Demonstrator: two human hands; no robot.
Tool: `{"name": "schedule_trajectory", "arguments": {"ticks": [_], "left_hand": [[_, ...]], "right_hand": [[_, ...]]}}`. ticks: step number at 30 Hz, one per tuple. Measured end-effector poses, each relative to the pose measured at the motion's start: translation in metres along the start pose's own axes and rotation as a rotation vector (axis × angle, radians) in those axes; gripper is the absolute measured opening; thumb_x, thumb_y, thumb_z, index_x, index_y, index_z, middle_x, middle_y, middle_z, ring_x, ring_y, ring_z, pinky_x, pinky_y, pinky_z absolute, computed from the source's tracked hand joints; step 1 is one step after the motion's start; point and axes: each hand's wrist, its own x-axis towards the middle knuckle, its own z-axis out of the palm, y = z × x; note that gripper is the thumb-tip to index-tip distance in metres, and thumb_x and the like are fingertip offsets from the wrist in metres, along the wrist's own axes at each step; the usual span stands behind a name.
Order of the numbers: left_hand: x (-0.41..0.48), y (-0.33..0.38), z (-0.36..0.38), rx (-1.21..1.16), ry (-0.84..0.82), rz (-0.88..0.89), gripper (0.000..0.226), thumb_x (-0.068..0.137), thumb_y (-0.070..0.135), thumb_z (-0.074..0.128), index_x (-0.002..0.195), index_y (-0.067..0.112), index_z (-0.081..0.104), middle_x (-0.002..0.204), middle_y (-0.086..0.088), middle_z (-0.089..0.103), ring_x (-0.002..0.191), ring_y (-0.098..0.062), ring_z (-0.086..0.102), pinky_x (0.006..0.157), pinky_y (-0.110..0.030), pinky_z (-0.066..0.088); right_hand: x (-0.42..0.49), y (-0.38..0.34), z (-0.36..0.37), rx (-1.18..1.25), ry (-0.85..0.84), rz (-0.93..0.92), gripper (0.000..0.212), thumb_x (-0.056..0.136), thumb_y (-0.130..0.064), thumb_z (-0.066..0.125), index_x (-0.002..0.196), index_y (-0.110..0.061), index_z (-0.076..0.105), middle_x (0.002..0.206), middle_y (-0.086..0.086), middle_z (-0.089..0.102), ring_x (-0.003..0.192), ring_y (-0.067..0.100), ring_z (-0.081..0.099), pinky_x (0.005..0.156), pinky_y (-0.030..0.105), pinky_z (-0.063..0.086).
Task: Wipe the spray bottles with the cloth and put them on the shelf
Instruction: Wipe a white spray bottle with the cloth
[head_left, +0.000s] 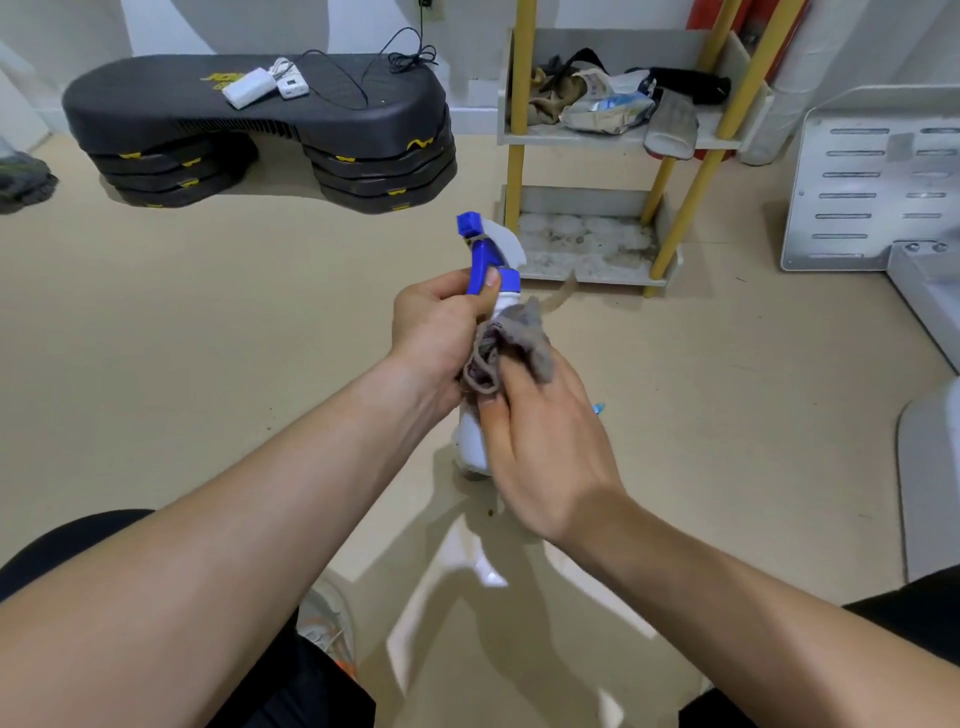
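A white spray bottle (471, 441) with a blue trigger head is held up in the middle of the view. My left hand (436, 327) grips its neck just under the blue head, thumb on the collar. My right hand (540, 441) holds a crumpled grey cloth (514, 343) against the bottle's body and hides most of it. The shelf (587, 270), a low rack with yellow posts, stands on the floor beyond the bottle; its stained bottom tier holds nothing.
The shelf's upper tier carries rags, bags and a glove (670, 124). A black stacked step platform (260, 130) with a charger and cables stands at the back left. White plastic panels (872, 176) lean at the right. A shoe (327, 623) lies near my knees on the beige floor.
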Motion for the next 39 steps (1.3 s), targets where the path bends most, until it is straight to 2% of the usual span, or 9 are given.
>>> {"name": "schedule_trajectory", "arguments": {"ticks": [3, 5, 9, 16, 21, 24, 29, 34, 39], "left_hand": [[-0.006, -0.003, 0.007, -0.029, -0.095, -0.020, 0.013, 0.097, 0.008, 0.063, 0.097, 0.001, 0.074, 0.079, -0.009, 0.072, 0.068, -0.019, 0.067, 0.065, -0.027, 0.057], [-0.007, 0.000, 0.007, -0.051, -0.113, -0.017, 0.012, 0.097, 0.006, 0.062, 0.094, 0.003, 0.073, 0.072, -0.005, 0.071, 0.060, -0.013, 0.066, 0.056, -0.022, 0.054], [-0.005, 0.009, -0.001, -0.055, -0.096, -0.022, 0.012, 0.097, 0.010, 0.064, 0.102, 0.004, 0.073, 0.079, -0.006, 0.070, 0.063, -0.015, 0.064, 0.054, -0.025, 0.053], [0.006, 0.020, -0.008, -0.270, 0.018, -0.060, 0.037, 0.099, 0.025, 0.062, 0.123, -0.002, 0.066, 0.104, -0.013, 0.066, 0.088, -0.024, 0.058, 0.075, -0.034, 0.052], [-0.003, 0.016, 0.002, -0.047, 0.036, 0.006, 0.034, 0.099, 0.038, 0.059, 0.100, 0.007, 0.072, 0.098, -0.011, 0.074, 0.080, -0.021, 0.066, 0.075, -0.033, 0.053], [-0.012, 0.006, 0.009, 0.131, 0.015, -0.045, 0.032, 0.099, 0.047, 0.056, 0.090, 0.018, 0.067, 0.091, -0.001, 0.074, 0.083, -0.019, 0.071, 0.083, -0.036, 0.056], [-0.011, 0.001, 0.008, -0.036, -0.070, -0.215, 0.051, 0.093, 0.061, 0.057, 0.110, 0.014, 0.069, 0.103, -0.011, 0.077, 0.098, -0.030, 0.074, 0.099, -0.053, 0.054], [-0.013, 0.004, 0.013, -0.194, -0.185, -0.131, 0.042, 0.099, 0.049, 0.055, 0.116, 0.011, 0.058, 0.101, -0.011, 0.072, 0.095, -0.027, 0.070, 0.105, -0.051, 0.049], [-0.006, 0.017, 0.011, -0.209, -0.230, -0.048, 0.039, 0.102, 0.046, 0.049, 0.115, 0.010, 0.057, 0.107, -0.009, 0.072, 0.100, -0.025, 0.068, 0.101, -0.048, 0.052]], "right_hand": [[0.014, 0.004, -0.011, 0.231, 0.025, 0.189, 0.016, 0.104, -0.026, 0.039, 0.108, -0.017, 0.052, 0.108, 0.006, 0.058, 0.106, 0.029, 0.052, 0.078, 0.034, 0.032], [0.017, 0.007, -0.018, 0.434, 0.076, 0.288, 0.022, 0.104, -0.034, 0.039, 0.097, -0.020, 0.054, 0.093, 0.000, 0.061, 0.094, 0.026, 0.055, 0.070, 0.037, 0.032], [0.008, 0.010, -0.007, 0.780, 0.012, 0.412, 0.040, 0.089, -0.063, 0.045, 0.115, -0.036, 0.062, 0.104, -0.009, 0.072, 0.102, 0.015, 0.066, 0.096, 0.041, 0.050], [0.015, 0.028, -0.020, 1.607, -0.325, 0.756, 0.070, 0.087, -0.064, 0.057, 0.130, -0.010, 0.067, 0.129, 0.023, 0.065, 0.121, 0.042, 0.062, 0.111, 0.058, 0.040], [0.022, 0.012, -0.020, 1.536, -0.120, 0.662, 0.047, 0.094, -0.056, 0.057, 0.108, -0.017, 0.078, 0.110, 0.014, 0.074, 0.103, 0.034, 0.069, 0.108, 0.056, 0.045], [0.026, 0.008, -0.014, 1.127, 0.164, 0.486, 0.039, 0.093, -0.054, 0.058, 0.111, -0.021, 0.071, 0.108, 0.001, 0.076, 0.103, 0.020, 0.072, 0.101, 0.050, 0.052], [0.015, 0.006, 0.005, 0.610, 0.363, 0.328, 0.047, 0.090, -0.064, 0.046, 0.116, -0.028, 0.059, 0.113, -0.003, 0.066, 0.109, 0.018, 0.060, 0.091, 0.037, 0.048], [0.039, 0.011, -0.022, 1.314, 0.238, 0.763, 0.041, 0.098, -0.054, 0.050, 0.101, -0.020, 0.072, 0.096, 0.005, 0.078, 0.096, 0.030, 0.073, 0.088, 0.045, 0.056], [0.043, 0.014, -0.041, 1.545, -0.017, 0.810, 0.047, 0.096, -0.055, 0.044, 0.106, -0.017, 0.070, 0.096, 0.016, 0.073, 0.084, 0.034, 0.069, 0.087, 0.048, 0.055]]}}
